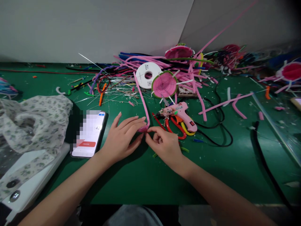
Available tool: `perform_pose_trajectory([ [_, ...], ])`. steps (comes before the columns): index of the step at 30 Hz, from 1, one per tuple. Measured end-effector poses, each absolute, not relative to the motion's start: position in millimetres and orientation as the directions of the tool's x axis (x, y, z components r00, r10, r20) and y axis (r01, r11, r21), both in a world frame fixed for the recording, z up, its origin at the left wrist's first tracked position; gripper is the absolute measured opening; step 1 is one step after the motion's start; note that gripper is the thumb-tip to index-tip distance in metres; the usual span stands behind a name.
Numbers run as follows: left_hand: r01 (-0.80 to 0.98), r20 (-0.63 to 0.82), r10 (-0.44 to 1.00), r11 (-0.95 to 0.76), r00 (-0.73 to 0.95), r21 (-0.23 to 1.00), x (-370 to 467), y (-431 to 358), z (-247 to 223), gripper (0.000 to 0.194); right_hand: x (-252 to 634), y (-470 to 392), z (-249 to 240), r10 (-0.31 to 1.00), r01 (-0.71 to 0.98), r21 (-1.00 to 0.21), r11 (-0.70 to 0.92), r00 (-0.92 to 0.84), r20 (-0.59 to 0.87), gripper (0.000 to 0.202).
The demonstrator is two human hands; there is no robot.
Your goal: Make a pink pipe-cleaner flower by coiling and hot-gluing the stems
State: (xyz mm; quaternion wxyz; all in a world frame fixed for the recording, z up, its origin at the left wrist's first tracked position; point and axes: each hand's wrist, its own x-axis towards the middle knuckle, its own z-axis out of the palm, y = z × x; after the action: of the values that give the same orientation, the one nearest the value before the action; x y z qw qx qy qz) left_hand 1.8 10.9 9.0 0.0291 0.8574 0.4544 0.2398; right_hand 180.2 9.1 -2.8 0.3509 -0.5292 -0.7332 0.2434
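Note:
A pink pipe cleaner (144,103) runs up and away from between my hands, its near end wound into a small coil (142,128) that my fingers partly hide. My left hand (125,133) is closed on the coil, fingers over its top and thumb below. At the coil's right edge, the thumb and forefinger of my right hand (164,142) pinch the pink strand. Just beyond my right hand lies a pink glue gun (180,113), resting over scissors with red handles (167,125). Behind it sits a finished-looking pink spiral disc (164,84) with a green rim and white strips.
A phone (88,135) lies left of my left hand, near a patterned cloth (35,122) draped over a white object. Toward the wall are a white spool (148,75) and heaped pipe cleaners and wires. A black cable (221,125) loops at right.

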Motion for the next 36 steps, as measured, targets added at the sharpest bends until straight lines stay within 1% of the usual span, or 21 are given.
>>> perform_pose_trajectory([
  [12, 0.777, 0.400, 0.793, -0.577, 0.459, 0.250, 3.0, 11.6, 7.2, 0.023, 180.2, 9.5, -5.0, 0.938, 0.602, -0.720, 0.345, -0.190, 0.290, 0.009],
  [19, 0.782, 0.404, 0.792, -0.575, 0.458, 0.241, 3.3, 12.2, 6.5, 0.022, 181.2, 9.1, -5.8, 0.929, 0.617, -0.696, 0.367, -0.210, 0.304, 0.009],
  [27, 0.781, 0.407, 0.789, -0.578, 0.461, 0.237, 2.7, 12.0, 6.5, 0.024, 184.1, 6.4, -5.1, 0.921, 0.621, -0.681, 0.389, -0.258, 0.291, 0.016],
  [32, 0.783, 0.421, 0.785, -0.577, 0.455, 0.230, 3.7, 12.0, 6.9, 0.023, 186.9, 6.4, -4.4, 0.903, 0.590, -0.686, 0.426, -0.233, 0.360, 0.013],
  [36, 0.788, 0.441, 0.779, -0.576, 0.446, 0.219, 4.9, 12.1, 6.3, 0.022, 190.6, 7.5, 0.5, 0.902, 0.552, -0.719, 0.423, -0.181, 0.391, 0.010],
])
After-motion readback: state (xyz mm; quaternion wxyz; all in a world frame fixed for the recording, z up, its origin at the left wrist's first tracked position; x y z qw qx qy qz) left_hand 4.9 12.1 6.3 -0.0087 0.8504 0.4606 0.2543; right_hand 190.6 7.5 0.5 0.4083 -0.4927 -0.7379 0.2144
